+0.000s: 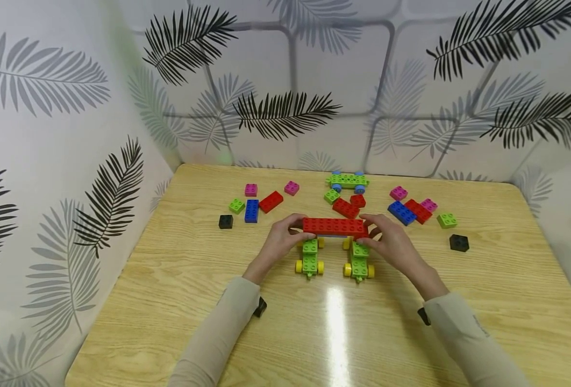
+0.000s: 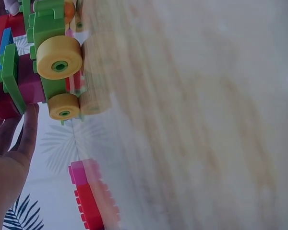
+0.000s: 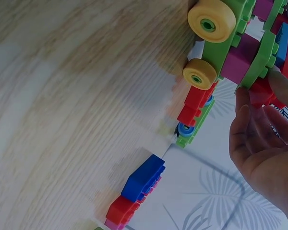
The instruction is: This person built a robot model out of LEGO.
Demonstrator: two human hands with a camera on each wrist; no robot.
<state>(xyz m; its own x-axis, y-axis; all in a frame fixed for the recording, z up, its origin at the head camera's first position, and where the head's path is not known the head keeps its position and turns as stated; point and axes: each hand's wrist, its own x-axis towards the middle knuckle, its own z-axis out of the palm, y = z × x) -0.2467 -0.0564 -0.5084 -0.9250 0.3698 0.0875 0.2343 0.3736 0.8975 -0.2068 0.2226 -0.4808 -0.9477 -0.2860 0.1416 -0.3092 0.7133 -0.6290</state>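
Note:
In the head view a long row of red bricks [image 1: 336, 227] spans two green wheeled bases with yellow wheels, the left base [image 1: 309, 262] and the right base [image 1: 359, 266]. My left hand [image 1: 283, 236] pinches the left end of the red row, thumb on the near side. At the other end my right hand [image 1: 391, 242] pinches it likewise. Between red bricks and bases, the wrist views show a magenta brick [image 2: 30, 80], a green brick [image 3: 260, 60] and a blue brick [image 3: 282, 44]. Parts of the fingers are hidden behind the bricks.
Behind stands another green wheeled base [image 1: 347, 179] with blue wheels. Loose bricks lie to both sides, among them a blue brick [image 1: 251, 210], a red brick [image 1: 271, 201], a black brick [image 1: 459, 243] and a green brick [image 1: 447, 220]. A patterned wall covering [image 1: 334, 70] borders the table.

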